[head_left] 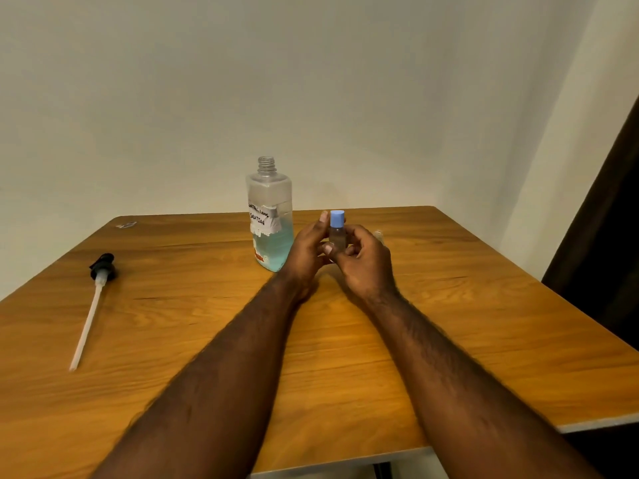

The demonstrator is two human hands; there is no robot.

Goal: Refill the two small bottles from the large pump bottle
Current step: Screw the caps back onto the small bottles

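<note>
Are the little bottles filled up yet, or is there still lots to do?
Only started. Done: the pump lies on the table and the large bottle stands open. In hand: the left hand and right hand hold one small bottle, its blue cap on. Left: uncapping, pouring, then the other one, which I cannot clearly see.

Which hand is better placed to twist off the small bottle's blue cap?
Probably left. The left hand has a fingertip raised beside the blue cap, while the right hand grips the small bottle lower down.
</note>
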